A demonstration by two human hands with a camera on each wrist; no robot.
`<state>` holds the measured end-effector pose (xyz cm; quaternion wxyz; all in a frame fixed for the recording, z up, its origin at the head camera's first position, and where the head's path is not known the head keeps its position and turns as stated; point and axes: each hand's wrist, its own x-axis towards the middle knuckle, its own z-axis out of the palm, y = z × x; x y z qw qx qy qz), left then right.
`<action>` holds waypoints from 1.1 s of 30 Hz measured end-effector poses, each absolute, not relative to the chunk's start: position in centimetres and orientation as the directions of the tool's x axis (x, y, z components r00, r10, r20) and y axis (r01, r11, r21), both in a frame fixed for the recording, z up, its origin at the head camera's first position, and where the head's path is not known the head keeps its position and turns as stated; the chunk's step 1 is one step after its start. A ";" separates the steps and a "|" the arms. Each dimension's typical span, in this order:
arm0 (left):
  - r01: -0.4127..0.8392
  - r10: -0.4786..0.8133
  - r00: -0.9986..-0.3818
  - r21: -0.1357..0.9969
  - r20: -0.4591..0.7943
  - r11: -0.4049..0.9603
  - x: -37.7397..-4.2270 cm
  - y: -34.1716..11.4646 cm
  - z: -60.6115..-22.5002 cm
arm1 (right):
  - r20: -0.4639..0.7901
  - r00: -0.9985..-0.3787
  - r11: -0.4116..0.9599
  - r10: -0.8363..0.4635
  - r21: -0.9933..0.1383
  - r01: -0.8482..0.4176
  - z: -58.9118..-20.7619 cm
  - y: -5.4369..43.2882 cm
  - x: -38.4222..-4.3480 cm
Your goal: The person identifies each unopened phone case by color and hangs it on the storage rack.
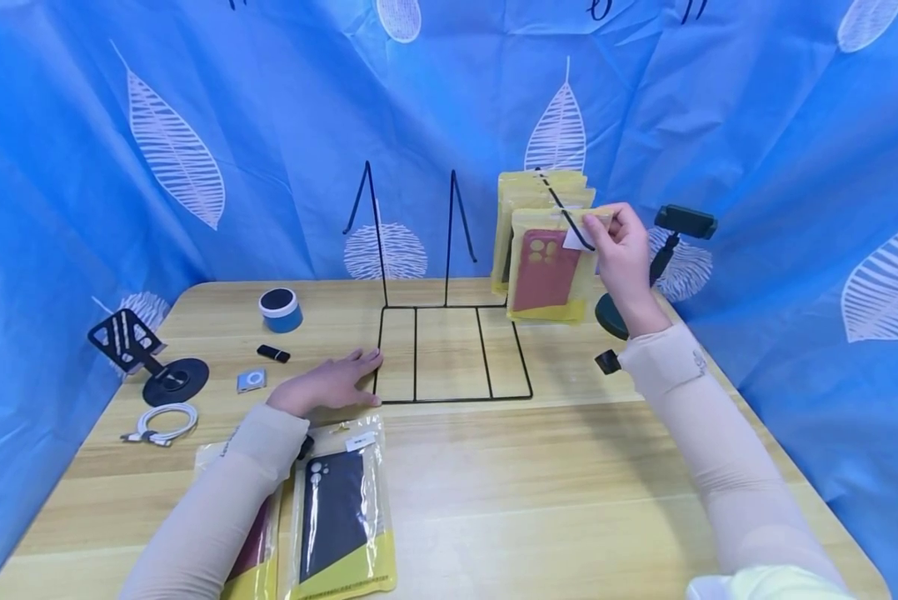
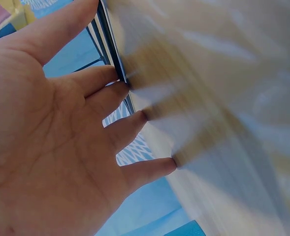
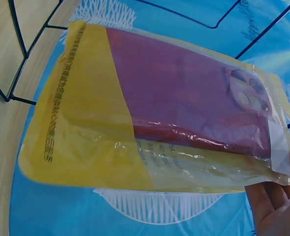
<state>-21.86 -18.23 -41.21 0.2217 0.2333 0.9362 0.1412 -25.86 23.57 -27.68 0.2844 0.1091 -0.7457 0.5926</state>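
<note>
A black wire display rack (image 1: 449,402) stands on the table, with three hooked arms rising at its back. My right hand (image 1: 623,250) pinches the top right corner of a packaged red phone case (image 1: 546,271), which hangs on the right-hand hook. In the right wrist view, the clear and yellow pouch (image 3: 90,113) around the case spreads broadside, thumb and fingers at its tag end. More yellow pouches (image 1: 511,187) hang behind it on that hook. My left hand (image 1: 332,383), fingers spread and nearly straight, rests at the left side of the rack's base; its fingertips (image 2: 140,117) touch the tabletop there.
A packaged dark phone case (image 1: 336,517) and another pouch (image 1: 265,550) lie at front left. Left of the rack are a blue jar (image 1: 281,317), black stick (image 1: 273,353), small square player (image 1: 251,381), coiled cable (image 1: 166,427) and phone stand (image 1: 175,381). Another stand (image 1: 685,222) is back right.
</note>
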 end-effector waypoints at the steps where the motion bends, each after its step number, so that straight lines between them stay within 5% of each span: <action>1: 0.375 0.501 -0.792 0.369 -0.349 0.850 -21.9 -18.2 -41.3 | 0.554 -0.812 0.284 0.184 -0.821 -0.495 -27.7 23.5 -26.2; 20: 0.346 0.482 -0.798 0.381 -0.362 0.858 -21.2 -18.2 -41.4 | 0.521 -0.821 0.275 0.235 -0.846 -0.458 -28.3 23.1 -29.0; 33: 0.356 0.485 -0.796 0.367 -0.362 0.859 -21.8 -18.6 -41.6 | 0.436 -0.843 0.448 0.315 -0.851 -0.274 -31.3 24.2 -25.3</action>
